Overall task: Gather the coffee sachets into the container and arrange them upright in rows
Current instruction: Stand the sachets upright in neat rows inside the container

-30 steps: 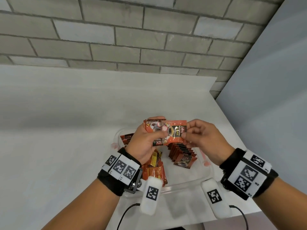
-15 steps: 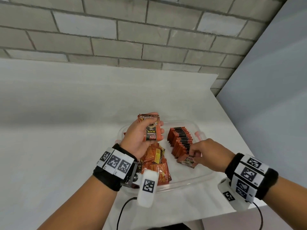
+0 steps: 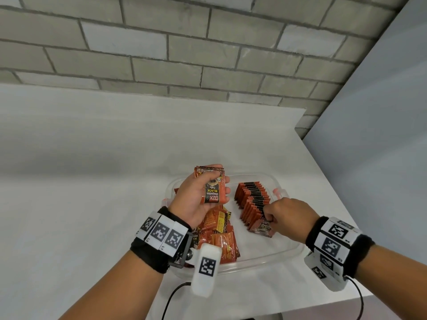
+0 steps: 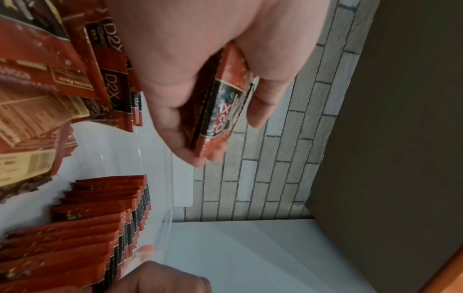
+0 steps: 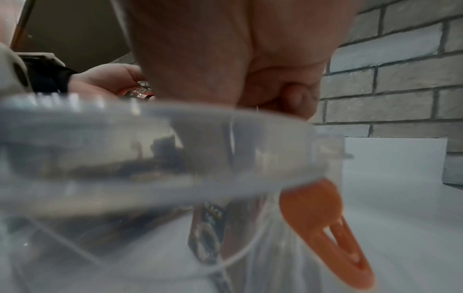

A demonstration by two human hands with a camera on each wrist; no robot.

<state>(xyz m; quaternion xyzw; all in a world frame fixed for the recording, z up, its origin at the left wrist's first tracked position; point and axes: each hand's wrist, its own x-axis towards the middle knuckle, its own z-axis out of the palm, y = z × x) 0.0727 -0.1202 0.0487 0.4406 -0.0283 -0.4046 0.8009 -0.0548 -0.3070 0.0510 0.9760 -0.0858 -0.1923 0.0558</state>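
Note:
A clear plastic container point(image 3: 265, 258) sits on the white table. Inside it on the right, a row of red-and-black coffee sachets point(image 3: 251, 200) stands upright. A loose pile of sachets point(image 3: 219, 234) lies on its left side. My left hand point(image 3: 215, 188) hovers above the pile and grips a small stack of sachets point(image 3: 212, 192), also seen as the held sachets point(image 4: 220, 111) in the left wrist view. My right hand point(image 3: 269, 218) reaches into the container and pinches the top of the nearest sachet point(image 3: 262, 228) at the front of the row. In the right wrist view its fingertips are hidden behind the container rim point(image 5: 150, 128).
The table's right edge and front corner lie close to the container. A brick wall point(image 3: 184, 54) rises behind the table and a grey panel point(image 3: 381, 135) stands at the right. An orange latch point(image 5: 325, 228) hangs on the container's side. Cables trail from both wrist cameras.
My right hand took a sachet from the left hand's stack, carried it down to the front of the row and now holds it there. The left hand keeps the remaining stack raised.

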